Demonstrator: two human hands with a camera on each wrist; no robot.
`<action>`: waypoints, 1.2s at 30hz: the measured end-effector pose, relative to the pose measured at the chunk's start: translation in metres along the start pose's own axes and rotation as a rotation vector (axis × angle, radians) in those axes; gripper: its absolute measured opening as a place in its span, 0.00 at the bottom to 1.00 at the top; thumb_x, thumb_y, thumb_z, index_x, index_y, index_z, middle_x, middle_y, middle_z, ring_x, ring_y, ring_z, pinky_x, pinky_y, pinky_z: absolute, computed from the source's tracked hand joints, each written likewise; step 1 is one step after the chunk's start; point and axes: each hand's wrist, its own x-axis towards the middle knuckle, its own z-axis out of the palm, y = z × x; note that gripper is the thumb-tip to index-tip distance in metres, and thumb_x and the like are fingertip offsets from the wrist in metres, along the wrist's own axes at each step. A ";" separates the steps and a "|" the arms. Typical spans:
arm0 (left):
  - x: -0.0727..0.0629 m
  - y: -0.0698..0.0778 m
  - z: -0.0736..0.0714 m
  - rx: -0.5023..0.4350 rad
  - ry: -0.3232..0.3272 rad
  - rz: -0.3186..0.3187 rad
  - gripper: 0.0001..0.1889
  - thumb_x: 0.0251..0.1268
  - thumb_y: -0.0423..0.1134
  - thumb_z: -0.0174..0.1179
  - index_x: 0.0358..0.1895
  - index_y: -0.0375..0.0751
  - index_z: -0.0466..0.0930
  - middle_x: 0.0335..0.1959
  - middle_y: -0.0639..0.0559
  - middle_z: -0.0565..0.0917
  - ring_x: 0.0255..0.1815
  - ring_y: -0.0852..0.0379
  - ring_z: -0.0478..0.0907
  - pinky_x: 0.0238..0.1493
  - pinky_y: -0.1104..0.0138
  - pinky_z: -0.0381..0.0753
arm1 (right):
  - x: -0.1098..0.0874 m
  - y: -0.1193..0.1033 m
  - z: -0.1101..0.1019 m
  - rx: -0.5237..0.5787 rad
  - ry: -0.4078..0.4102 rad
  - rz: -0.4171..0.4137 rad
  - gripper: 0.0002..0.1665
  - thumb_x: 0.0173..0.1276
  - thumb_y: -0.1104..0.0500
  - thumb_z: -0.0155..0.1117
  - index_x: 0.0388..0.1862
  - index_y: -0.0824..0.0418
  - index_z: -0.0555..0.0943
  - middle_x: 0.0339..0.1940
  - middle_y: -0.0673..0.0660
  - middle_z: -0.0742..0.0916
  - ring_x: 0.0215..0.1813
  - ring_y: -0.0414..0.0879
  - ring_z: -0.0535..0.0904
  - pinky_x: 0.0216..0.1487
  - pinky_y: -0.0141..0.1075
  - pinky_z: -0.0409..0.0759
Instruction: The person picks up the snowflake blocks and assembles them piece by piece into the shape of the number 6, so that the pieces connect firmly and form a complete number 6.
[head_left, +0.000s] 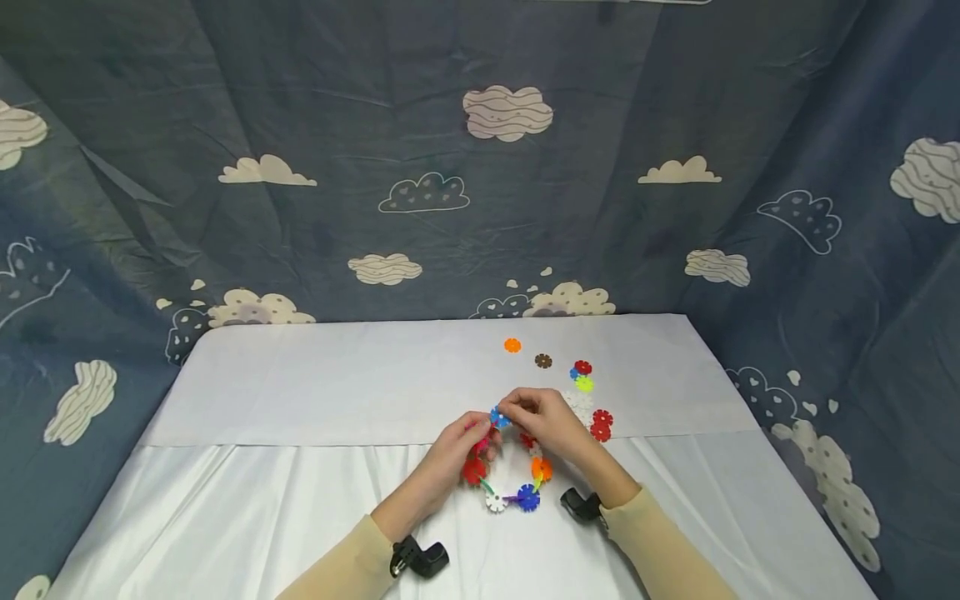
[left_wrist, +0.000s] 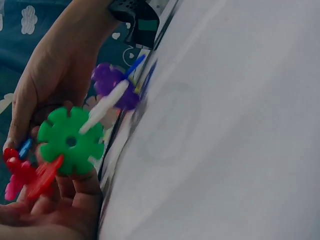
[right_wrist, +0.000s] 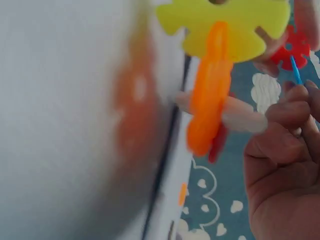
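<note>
Two tan sleeves come nearest, and past them a ring of bright flower discs is between the hands, over the white desk. The left hand has its grip curled on the ring's side, likely to stop it wobbling, while the right hand's grip pinches the blue disc at the far edge, perhaps to turn it straight. Loose discs lie just beyond, maybe for easy reaching.

Dark blue curtain at back and both sides, printed with pale clouds. White cloth below, near part creased.
</note>
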 end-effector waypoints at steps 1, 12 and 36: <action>0.000 0.001 0.000 0.003 0.018 0.001 0.18 0.85 0.48 0.53 0.60 0.35 0.76 0.41 0.53 0.85 0.35 0.61 0.78 0.40 0.72 0.80 | 0.000 0.000 -0.003 0.004 -0.004 0.002 0.12 0.80 0.52 0.66 0.48 0.58 0.90 0.33 0.54 0.88 0.33 0.43 0.78 0.34 0.28 0.79; -0.001 0.001 -0.003 -0.113 0.101 -0.037 0.07 0.84 0.40 0.56 0.45 0.40 0.78 0.36 0.50 0.82 0.28 0.62 0.78 0.32 0.70 0.86 | 0.003 0.051 -0.063 -0.623 0.116 0.251 0.23 0.73 0.50 0.73 0.61 0.60 0.87 0.47 0.59 0.91 0.42 0.52 0.82 0.51 0.52 0.86; 0.005 0.005 -0.011 -0.110 0.136 -0.033 0.10 0.83 0.40 0.53 0.38 0.42 0.74 0.29 0.55 0.83 0.22 0.65 0.75 0.23 0.74 0.78 | -0.006 -0.005 -0.007 -0.461 0.042 -0.449 0.05 0.68 0.63 0.77 0.43 0.58 0.93 0.35 0.49 0.93 0.34 0.36 0.84 0.40 0.36 0.90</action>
